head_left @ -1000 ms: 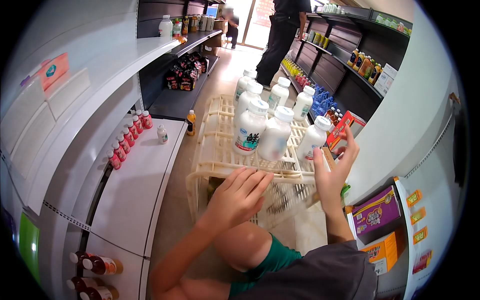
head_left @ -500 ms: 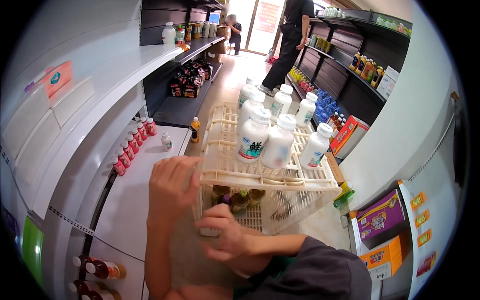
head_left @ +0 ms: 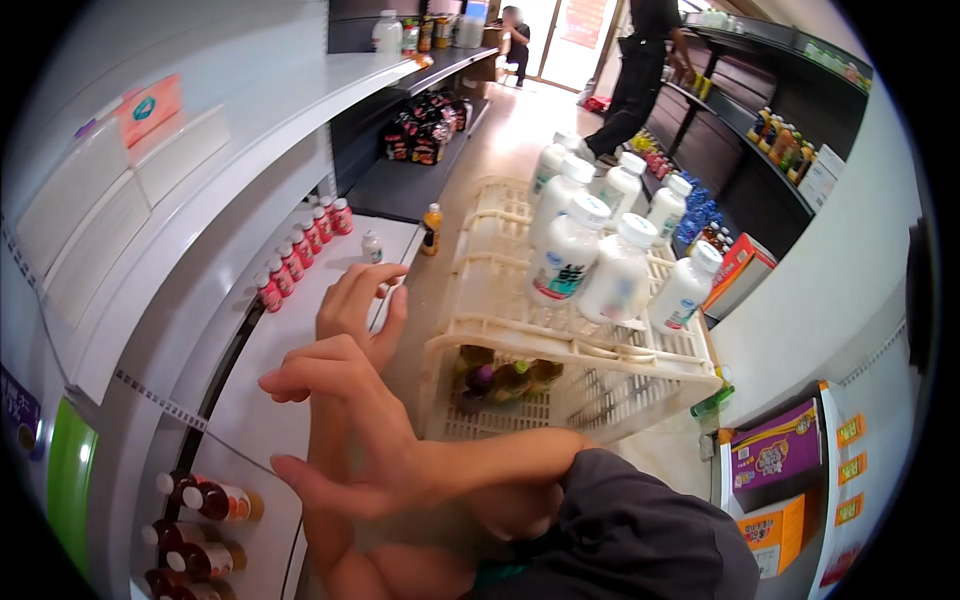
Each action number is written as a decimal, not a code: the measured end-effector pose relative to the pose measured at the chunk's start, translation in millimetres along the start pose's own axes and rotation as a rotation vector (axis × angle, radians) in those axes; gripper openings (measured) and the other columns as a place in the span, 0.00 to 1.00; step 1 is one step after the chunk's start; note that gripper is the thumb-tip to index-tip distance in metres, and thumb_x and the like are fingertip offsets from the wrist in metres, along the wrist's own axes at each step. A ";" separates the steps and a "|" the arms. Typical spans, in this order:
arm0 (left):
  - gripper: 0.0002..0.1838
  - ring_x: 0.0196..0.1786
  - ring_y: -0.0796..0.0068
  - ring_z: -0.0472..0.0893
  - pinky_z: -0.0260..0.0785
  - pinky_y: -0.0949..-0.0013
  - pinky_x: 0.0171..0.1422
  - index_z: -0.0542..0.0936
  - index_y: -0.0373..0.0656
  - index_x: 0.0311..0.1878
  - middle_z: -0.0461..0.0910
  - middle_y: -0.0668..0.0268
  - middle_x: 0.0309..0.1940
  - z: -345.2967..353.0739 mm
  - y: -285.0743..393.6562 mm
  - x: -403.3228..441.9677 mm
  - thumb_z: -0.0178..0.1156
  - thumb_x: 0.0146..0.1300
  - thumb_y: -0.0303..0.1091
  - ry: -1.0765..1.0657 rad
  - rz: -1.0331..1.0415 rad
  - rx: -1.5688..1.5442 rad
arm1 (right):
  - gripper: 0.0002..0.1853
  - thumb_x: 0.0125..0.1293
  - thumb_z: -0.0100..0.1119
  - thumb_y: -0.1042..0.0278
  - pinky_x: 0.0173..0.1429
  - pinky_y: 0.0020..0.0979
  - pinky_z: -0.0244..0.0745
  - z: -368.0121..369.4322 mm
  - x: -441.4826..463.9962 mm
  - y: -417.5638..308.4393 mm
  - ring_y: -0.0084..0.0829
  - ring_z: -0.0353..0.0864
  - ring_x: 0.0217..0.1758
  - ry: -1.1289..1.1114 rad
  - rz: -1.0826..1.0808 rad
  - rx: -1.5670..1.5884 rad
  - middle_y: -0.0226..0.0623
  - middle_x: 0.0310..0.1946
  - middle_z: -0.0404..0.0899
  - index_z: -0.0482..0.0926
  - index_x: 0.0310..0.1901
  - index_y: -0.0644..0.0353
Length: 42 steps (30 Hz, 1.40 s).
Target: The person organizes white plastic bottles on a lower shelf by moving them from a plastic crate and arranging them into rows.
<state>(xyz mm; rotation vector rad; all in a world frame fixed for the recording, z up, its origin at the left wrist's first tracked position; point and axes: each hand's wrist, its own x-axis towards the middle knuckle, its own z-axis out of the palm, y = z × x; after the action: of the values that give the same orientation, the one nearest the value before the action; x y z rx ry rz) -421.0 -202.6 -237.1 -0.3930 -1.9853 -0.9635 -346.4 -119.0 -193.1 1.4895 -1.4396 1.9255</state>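
Note:
My left hand (head_left: 358,312) is over the edge of the white lower shelf (head_left: 250,400), its fingers loosely curved, thumb apart, nothing in it. Nearer to me, my right hand (head_left: 355,410) crosses in front of the left forearm, thumb and fingers spread and bare of any object. Just beyond the left hand stands a small white bottle (head_left: 372,246), upright on the shelf. A row of pink bottles (head_left: 305,240) lines the shelf's back. Right of my hands, several large white-capped milk bottles (head_left: 568,258) stand on an upturned cream plastic crate (head_left: 490,270).
Dark bottles (head_left: 215,500) lie on their sides at lower left. An orange drink bottle (head_left: 431,229) stands beyond the shelf end. Under the crate's top sit brown items (head_left: 512,380). A purple box (head_left: 775,447) is on the right shelf. A person (head_left: 640,80) is in the aisle.
My right hand has swung left from beside the crate to in front of my left forearm. The view has shifted, so the shelves and crate appear further right. The person in the aisle has changed pose.

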 end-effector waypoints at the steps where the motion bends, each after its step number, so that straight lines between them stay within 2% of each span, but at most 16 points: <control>1: 0.12 0.35 0.67 0.78 0.71 0.66 0.43 0.80 0.39 0.47 0.79 0.61 0.36 -0.9 -2.7 -0.3 0.60 0.60 0.20 -0.012 0.002 -0.006 | 0.31 0.53 0.68 0.79 0.54 0.34 0.71 3.5 4.4 -5.1 0.38 0.73 0.49 0.005 -0.026 0.037 0.46 0.48 0.72 0.69 0.59 0.69; 3: 0.10 0.33 0.67 0.78 0.71 0.67 0.42 0.80 0.39 0.46 0.79 0.61 0.34 -1.1 -8.5 -1.9 0.60 0.61 0.21 0.003 0.007 0.024 | 0.30 0.52 0.68 0.78 0.53 0.34 0.70 16.5 7.2 -9.1 0.38 0.72 0.48 0.009 -0.043 0.115 0.47 0.48 0.73 0.70 0.58 0.69; 5: 0.10 0.31 0.67 0.78 0.70 0.65 0.43 0.81 0.46 0.45 0.80 0.67 0.33 0.0 -13.6 -2.1 0.61 0.60 0.26 -0.021 -0.030 -0.006 | 0.30 0.50 0.63 0.79 0.53 0.38 0.63 23.9 9.3 -10.2 0.41 0.70 0.48 -0.003 -0.169 0.131 0.46 0.50 0.70 0.69 0.58 0.65; 11: 0.09 0.31 0.67 0.79 0.70 0.65 0.43 0.80 0.44 0.45 0.78 0.65 0.30 1.7 -19.1 -2.6 0.61 0.61 0.25 0.010 -0.061 0.023 | 0.31 0.46 0.62 0.78 0.51 0.40 0.60 46.3 33.6 -17.9 0.47 0.67 0.46 0.006 -0.255 0.184 0.49 0.48 0.67 0.68 0.56 0.67; 14: 0.09 0.31 0.68 0.79 0.71 0.66 0.44 0.81 0.43 0.45 0.78 0.64 0.30 4.6 -18.6 -2.4 0.60 0.61 0.25 -0.014 -0.068 0.015 | 0.30 0.46 0.60 0.79 0.51 0.40 0.59 52.1 54.6 -29.1 0.47 0.62 0.45 0.052 -0.260 0.264 0.48 0.46 0.63 0.65 0.54 0.67; 17: 0.09 0.31 0.70 0.78 0.71 0.66 0.44 0.81 0.42 0.45 0.79 0.64 0.31 4.8 -15.2 -0.3 0.60 0.62 0.25 -0.040 -0.105 0.001 | 0.28 0.46 0.59 0.79 0.50 0.41 0.59 56.5 57.0 -29.6 0.48 0.63 0.46 0.065 -0.207 0.334 0.48 0.45 0.62 0.65 0.53 0.67; 21: 0.08 0.31 0.70 0.78 0.71 0.66 0.44 0.80 0.40 0.45 0.79 0.64 0.31 7.9 -14.8 -2.0 0.59 0.63 0.25 -0.056 -0.123 -0.033 | 0.27 0.47 0.59 0.80 0.51 0.41 0.60 50.9 52.8 -22.3 0.47 0.63 0.46 -0.006 -0.179 0.250 0.48 0.45 0.62 0.65 0.52 0.66; 24: 0.08 0.31 0.70 0.79 0.71 0.66 0.43 0.80 0.39 0.45 0.79 0.63 0.31 12.1 -16.7 -1.9 0.58 0.63 0.25 -0.072 -0.147 -0.054 | 0.28 0.46 0.59 0.81 0.52 0.40 0.60 47.4 56.3 -14.3 0.46 0.64 0.45 0.019 -0.127 0.225 0.47 0.45 0.62 0.65 0.52 0.65; 26: 0.08 0.31 0.70 0.79 0.71 0.66 0.43 0.80 0.39 0.45 0.79 0.62 0.31 15.4 -17.2 -2.0 0.58 0.63 0.25 -0.088 -0.169 -0.060 | 0.27 0.51 0.62 0.79 0.49 0.37 0.65 44.7 61.5 -7.3 0.39 0.68 0.46 0.065 -0.131 0.203 0.44 0.47 0.68 0.69 0.55 0.67; 36: 0.08 0.31 0.71 0.80 0.72 0.68 0.41 0.80 0.37 0.44 0.81 0.61 0.33 23.9 -16.3 0.4 0.58 0.63 0.24 -0.080 -0.149 -0.119 | 0.27 0.54 0.60 0.82 0.51 0.32 0.64 47.1 65.1 14.9 0.34 0.66 0.44 0.189 -0.082 0.304 0.40 0.44 0.65 0.66 0.57 0.64; 42: 0.07 0.31 0.71 0.80 0.72 0.68 0.40 0.80 0.36 0.44 0.81 0.60 0.33 24.2 -21.5 -0.3 0.58 0.64 0.24 -0.073 -0.156 -0.109 | 0.25 0.58 0.59 0.78 0.50 0.30 0.64 47.5 67.1 33.2 0.29 0.65 0.43 0.234 0.038 0.268 0.36 0.41 0.67 0.66 0.58 0.62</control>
<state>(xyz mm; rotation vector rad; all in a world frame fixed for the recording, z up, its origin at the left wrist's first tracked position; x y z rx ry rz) -447.3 -198.3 -255.5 -0.3413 -2.0583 -1.1742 -372.5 -194.7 -155.0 1.2933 -1.1527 2.3015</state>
